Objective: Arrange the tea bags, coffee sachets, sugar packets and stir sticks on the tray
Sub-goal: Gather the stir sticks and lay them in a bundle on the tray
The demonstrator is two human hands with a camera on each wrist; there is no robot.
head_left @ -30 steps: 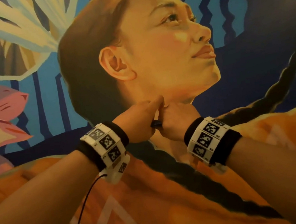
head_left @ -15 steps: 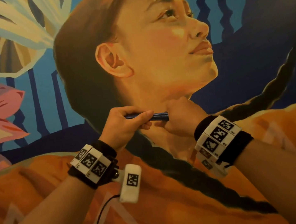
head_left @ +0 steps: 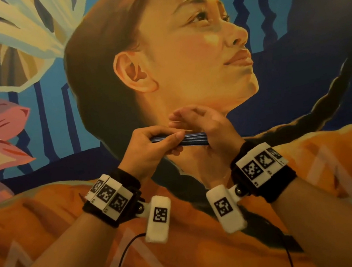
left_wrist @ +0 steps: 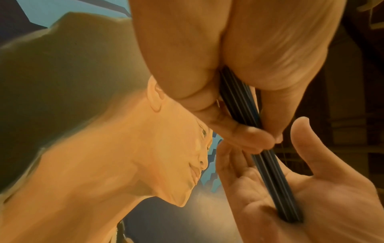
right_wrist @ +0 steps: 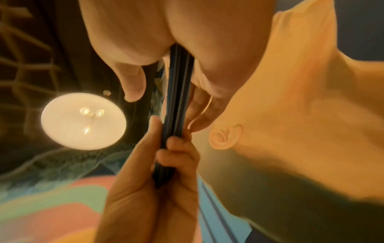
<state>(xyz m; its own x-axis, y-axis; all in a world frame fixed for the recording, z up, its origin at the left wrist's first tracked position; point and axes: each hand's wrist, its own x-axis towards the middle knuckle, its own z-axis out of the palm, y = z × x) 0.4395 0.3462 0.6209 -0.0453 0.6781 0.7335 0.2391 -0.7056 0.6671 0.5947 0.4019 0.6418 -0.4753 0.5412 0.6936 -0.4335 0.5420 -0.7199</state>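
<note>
A bundle of thin dark blue stir sticks (head_left: pixel 190 140) lies level between my two raised hands, in front of a painted wall. My left hand (head_left: pixel 150 150) grips the bundle's left part with thumb and curled fingers (left_wrist: pixel 245 136). The right end of the stir sticks (left_wrist: pixel 276 189) butts into the palm of my right hand (left_wrist: pixel 324 205), whose thumb stands off and whose fingers reach loosely along the top (head_left: pixel 181 114). In the right wrist view the stir sticks (right_wrist: pixel 176 98) run from my right hand (right_wrist: pixel 145 41) into my left hand (right_wrist: pixel 166 180). No tray, tea bags, sachets or sugar packets are in view.
A large mural (head_left: pixel 33 107) of a figure in an orange shirt, with blue background and pale leaves, fills the head view. A round lit ceiling lamp (right_wrist: pixel 83 121) shows in the right wrist view. No table shows in any view.
My hands were pressed close with only a short dark piece showing. They have drawn slightly apart and turned, exposing a longer stretch of the stick bundle, and my right fingers have loosened.
</note>
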